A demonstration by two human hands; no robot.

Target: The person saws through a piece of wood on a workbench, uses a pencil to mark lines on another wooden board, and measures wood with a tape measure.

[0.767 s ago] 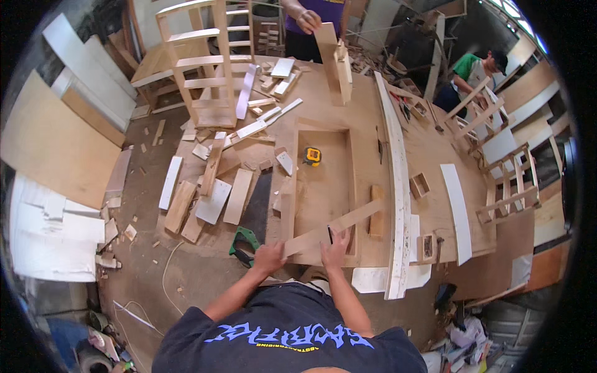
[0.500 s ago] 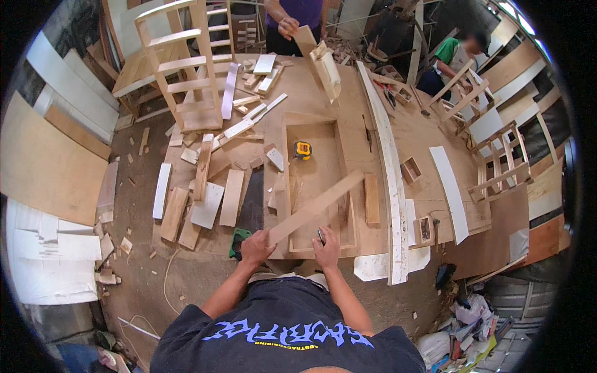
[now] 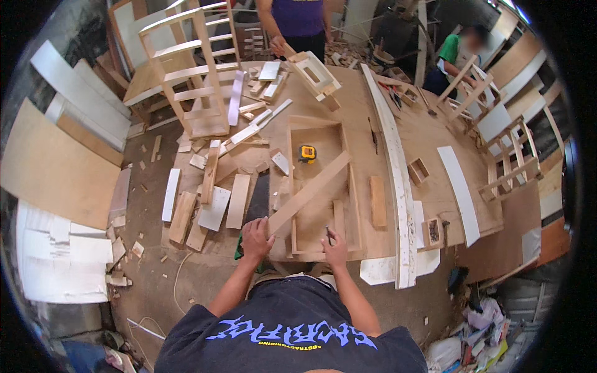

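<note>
My left hand (image 3: 255,237) grips the lower-left end of a long flat board (image 3: 308,191), which slants up to the right over a shallow open wooden box (image 3: 292,144). My right hand (image 3: 334,247) is closed on a slim dark pencil or pen (image 3: 329,234), just right of the board and over the box's near part. A yellow-and-black tape measure (image 3: 306,153) lies inside the box near its left side, and a narrow wood strip (image 3: 338,221) sits in its lower right. A green tool (image 3: 239,248) is mostly hidden behind my left hand.
The worktable (image 3: 435,186) carries a long white plank (image 3: 395,186), several offcuts (image 3: 237,199) and a ladder-like frame (image 3: 189,74). Across it, a person (image 3: 298,22) holds a board with a frame piece (image 3: 314,74). Another person (image 3: 454,59) bends among frames at right. Sheet boards (image 3: 59,161) stand at left.
The board has swung steeper, its far end up and left; my left hand has risen slightly. My right hand with the pencil stays right of it. The co-worker's piece has tipped to show its frame.
</note>
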